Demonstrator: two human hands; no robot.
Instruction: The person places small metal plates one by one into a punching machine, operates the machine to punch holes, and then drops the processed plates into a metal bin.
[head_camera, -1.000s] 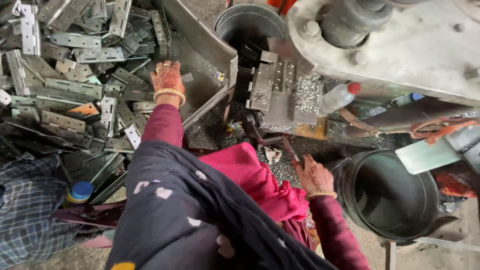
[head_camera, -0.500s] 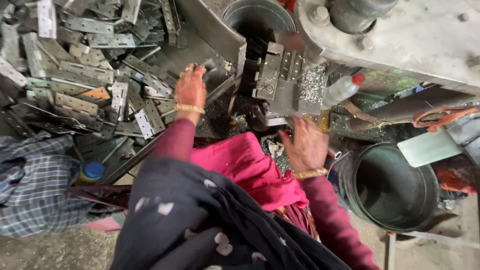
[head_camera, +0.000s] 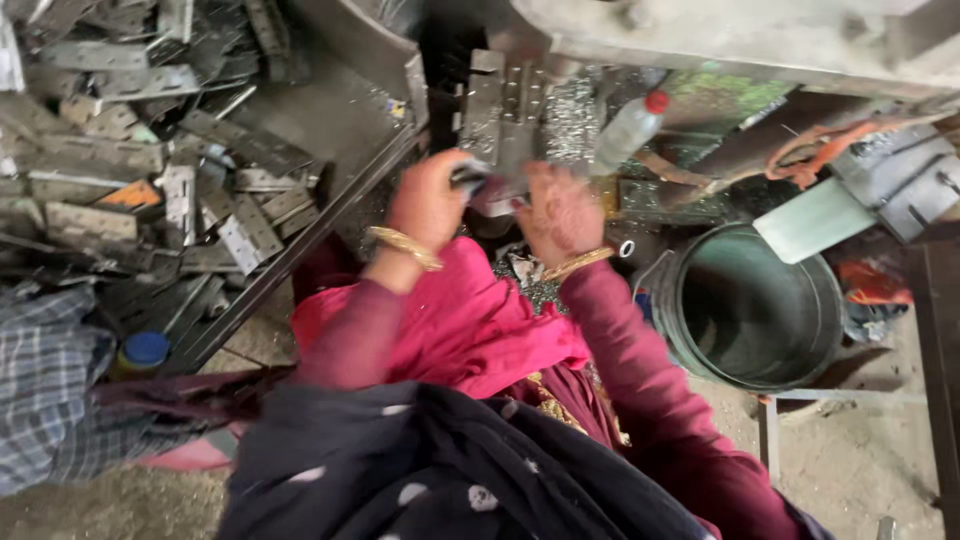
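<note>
Both hands meet at frame centre. Left hand (head_camera: 428, 205) grip closed on a small dark metal piece (head_camera: 472, 178), blurred; right hand (head_camera: 560, 212) touches it, grip indiscernible. Beyond: press block (head_camera: 508, 105), plastic bottle (head_camera: 627, 130).

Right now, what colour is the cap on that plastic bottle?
Red; the cap on the clear bottle shows in the head view.

The sleeves (head_camera: 640, 370) were maroon, the cloth in the lap (head_camera: 470, 325) bright pink, and the shawl (head_camera: 450, 480) dark with pale dots. Gold bangles (head_camera: 403, 246) circled both wrists. The bottle's cap (head_camera: 656, 101) was red, the bucket (head_camera: 760, 305) dark green, and the metal plates (head_camera: 150, 150) grey.
</note>
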